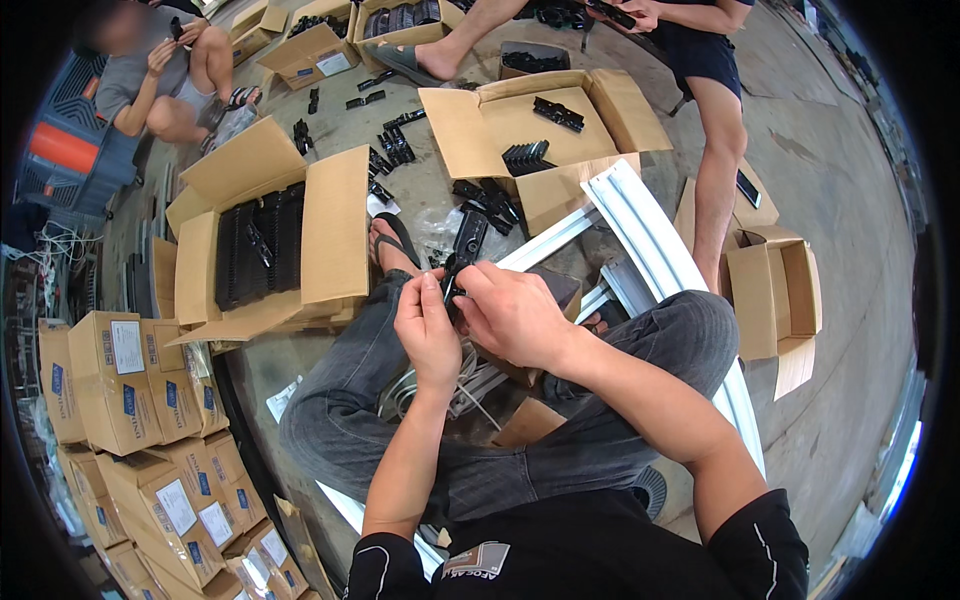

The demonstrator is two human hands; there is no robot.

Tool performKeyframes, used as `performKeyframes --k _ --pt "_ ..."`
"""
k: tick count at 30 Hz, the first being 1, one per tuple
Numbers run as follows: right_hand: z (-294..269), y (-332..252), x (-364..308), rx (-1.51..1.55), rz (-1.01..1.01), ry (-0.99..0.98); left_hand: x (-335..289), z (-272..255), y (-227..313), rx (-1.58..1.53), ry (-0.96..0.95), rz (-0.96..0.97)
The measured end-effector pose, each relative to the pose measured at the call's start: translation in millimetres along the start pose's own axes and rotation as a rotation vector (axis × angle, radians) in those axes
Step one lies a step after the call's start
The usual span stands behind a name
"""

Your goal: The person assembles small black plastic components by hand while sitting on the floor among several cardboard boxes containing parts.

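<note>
In front of my lap I hold a long black part, a narrow bracket-like piece, tilted upward. My left hand pinches its lower end from the left. My right hand closes over the same end from the right, and its fingers hide much of that end. Beyond the part, several similar black pieces lie on the floor beside a large open carton. Inside that carton is a row of black pieces and a separate black piece.
To the left, an open carton holds packed rows of black parts. Sealed cartons are stacked at lower left. White metal profiles lie by my right knee, with a small open carton beyond. Two other people sit across, handling black pieces.
</note>
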State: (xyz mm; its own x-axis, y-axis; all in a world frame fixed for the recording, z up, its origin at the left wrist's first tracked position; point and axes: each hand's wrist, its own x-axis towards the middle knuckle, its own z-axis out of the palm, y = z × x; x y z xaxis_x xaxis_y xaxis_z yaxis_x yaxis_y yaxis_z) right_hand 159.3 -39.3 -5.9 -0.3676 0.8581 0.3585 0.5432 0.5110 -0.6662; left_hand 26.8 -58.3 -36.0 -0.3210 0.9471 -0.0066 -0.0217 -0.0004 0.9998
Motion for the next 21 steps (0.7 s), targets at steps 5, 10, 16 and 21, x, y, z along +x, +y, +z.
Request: performKeyframes --k 5,10,16,21 --pt "-5 1 -1 -0.099 0.043 -0.121 1 -4 -12 -0.099 -0.022 -0.088" --pt "-3 -4 1 0.012 0.018 0.052 5 -5 -19 -0.061 -0.013 0.009" --pt "-4 3 -2 -0.127 0.017 -0.142 1 -2 -7 -0.143 -0.02 -0.121" --pt "-5 -5 2 0.016 0.032 0.027 6 -5 -23 -0.09 -0.029 -0.011"
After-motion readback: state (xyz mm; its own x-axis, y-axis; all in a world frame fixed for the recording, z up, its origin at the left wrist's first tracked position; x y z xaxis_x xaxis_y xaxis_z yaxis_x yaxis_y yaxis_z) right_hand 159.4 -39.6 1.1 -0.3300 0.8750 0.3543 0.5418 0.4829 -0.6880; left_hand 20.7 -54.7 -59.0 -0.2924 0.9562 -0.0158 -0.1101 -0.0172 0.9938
